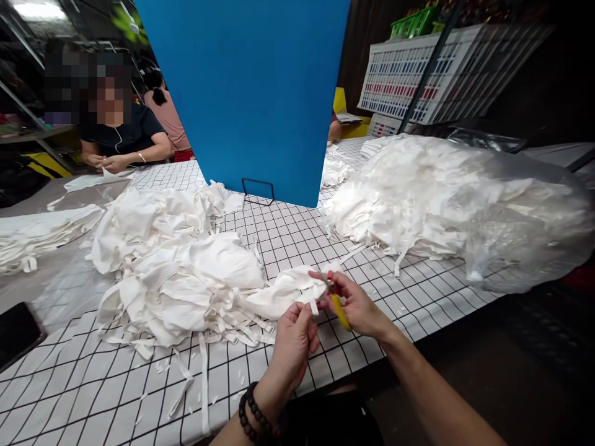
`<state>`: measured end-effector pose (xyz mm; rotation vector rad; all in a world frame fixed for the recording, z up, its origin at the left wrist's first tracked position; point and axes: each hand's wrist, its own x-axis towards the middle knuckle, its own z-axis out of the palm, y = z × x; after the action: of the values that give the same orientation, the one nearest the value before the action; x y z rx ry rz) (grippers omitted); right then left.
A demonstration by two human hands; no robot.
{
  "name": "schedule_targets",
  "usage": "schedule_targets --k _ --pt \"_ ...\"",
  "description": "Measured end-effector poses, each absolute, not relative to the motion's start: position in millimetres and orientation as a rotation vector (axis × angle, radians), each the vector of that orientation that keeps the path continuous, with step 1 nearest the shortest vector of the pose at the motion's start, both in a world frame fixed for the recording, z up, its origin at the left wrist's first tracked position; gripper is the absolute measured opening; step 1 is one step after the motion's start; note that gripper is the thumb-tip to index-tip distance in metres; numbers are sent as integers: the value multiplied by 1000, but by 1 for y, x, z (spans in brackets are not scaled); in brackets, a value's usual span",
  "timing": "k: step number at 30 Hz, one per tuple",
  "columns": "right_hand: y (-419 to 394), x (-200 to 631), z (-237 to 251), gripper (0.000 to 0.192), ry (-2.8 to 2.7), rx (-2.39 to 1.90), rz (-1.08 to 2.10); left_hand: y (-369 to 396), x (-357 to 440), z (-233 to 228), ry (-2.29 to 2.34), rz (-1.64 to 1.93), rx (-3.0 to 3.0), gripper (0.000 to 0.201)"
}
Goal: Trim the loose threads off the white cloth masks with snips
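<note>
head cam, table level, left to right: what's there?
Dark phone → loose pile of white fabric pieces → left hand pinching a white strip → right hand holding a yellow-handled snipper → bagged heap of white pieces.

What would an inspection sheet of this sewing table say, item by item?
Surface: table under a white cloth with a black grid.
Job's things: white fabric piece; yellow-handled snips.
Clutter: loose fabric pile; bagged fabric heap; dark phone; scattered white offcuts.
Hands: left hand pinches a strap of the piece; right hand grips the snips at it.
Cables: white earphone wire on the co-worker.
Surroundings: blue divider board; white crates.
</note>
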<state>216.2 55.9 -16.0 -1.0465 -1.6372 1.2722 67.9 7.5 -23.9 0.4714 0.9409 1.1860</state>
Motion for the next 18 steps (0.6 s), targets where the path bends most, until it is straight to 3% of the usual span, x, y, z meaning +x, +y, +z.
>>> schedule_targets --k 4,10,13,18 --pt "73 207 -9 20 -1818 -1036 1361 7 61 -35 1053 1141 623 39" --pt "50 226 6 15 -1591 -1029 1085 11 57 -32 1076 1235 568 35" --pt "26 246 10 10 -1724 -1053 1128 16 59 -22 1010 1280 409 33" --pt "18 248 1 19 -1640 -1196 1245 19 60 -19 1011 1237 554 32"
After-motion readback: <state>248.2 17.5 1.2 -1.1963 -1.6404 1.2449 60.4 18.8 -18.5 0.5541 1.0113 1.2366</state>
